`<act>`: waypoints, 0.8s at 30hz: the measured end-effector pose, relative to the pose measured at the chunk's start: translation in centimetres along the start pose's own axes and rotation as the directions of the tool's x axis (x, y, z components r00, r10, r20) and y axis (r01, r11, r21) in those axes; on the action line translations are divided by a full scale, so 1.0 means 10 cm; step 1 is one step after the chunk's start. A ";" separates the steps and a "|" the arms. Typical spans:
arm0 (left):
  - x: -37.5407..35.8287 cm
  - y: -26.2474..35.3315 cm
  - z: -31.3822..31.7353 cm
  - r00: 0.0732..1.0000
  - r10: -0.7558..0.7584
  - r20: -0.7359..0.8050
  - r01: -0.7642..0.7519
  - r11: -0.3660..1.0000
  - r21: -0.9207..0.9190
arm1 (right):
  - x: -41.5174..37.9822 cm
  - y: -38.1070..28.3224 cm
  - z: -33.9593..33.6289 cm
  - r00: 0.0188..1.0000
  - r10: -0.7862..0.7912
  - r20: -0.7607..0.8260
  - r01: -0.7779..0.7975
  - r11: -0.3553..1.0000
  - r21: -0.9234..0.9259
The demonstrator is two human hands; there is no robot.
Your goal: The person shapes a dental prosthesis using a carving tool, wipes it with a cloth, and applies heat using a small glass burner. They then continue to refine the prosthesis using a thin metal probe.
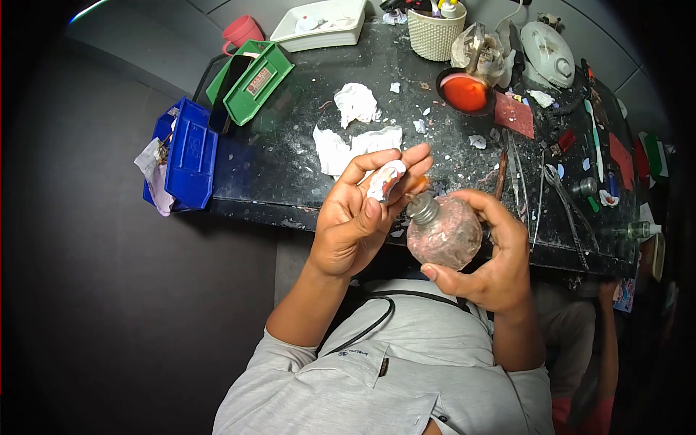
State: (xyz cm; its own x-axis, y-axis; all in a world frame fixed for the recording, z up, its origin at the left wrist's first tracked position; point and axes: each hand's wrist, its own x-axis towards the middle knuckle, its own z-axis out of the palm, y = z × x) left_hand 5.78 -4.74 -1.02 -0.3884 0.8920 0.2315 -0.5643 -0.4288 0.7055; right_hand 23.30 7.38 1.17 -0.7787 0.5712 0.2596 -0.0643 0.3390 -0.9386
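Note:
A small white piece with red and orange patches (387,180) is held in my left hand (355,217), between the thumb and fingers, palm up. Just to the right, my right hand (500,250) grips a round glass spirit lamp (444,232) with a metal neck, tilted toward the left hand. A small orange glow (419,185) shows at the lamp's top, close to the white piece and the left fingertips. Behind the left hand, crumpled white tissue (357,104) lies on the black table (254,163).
Blue bins (194,152) and a green bin (257,83) stand at the left. Farther back are a white tray (319,25), a woven basket (435,32) and a bowl of red material (465,93). Metal tools (565,199) lie at the right. Another person's arm (607,341) shows at lower right.

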 end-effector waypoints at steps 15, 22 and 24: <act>0.00 -0.03 0.02 1.000 0.006 0.027 -0.006 1.000 0.005 | 0.04 -0.05 0.00 0.999 -0.029 0.030 0.032 0.995 -0.096; -0.01 -0.01 0.03 1.000 -0.003 0.023 0.004 1.000 -0.006 | 0.04 -0.04 -0.01 1.000 0.002 0.016 0.000 0.996 -0.087; -0.02 0.00 0.04 1.000 -0.009 0.022 0.009 1.000 0.008 | 0.04 -0.03 -0.01 1.000 0.018 0.016 -0.017 0.997 -0.081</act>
State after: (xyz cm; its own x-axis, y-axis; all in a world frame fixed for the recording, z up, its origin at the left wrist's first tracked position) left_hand 6.11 -4.87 -0.81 -0.3671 0.8988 0.2396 -0.5619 -0.4195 0.7130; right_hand 23.04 7.59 1.62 -0.7896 0.5651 0.2390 -0.0009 0.3886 -0.9214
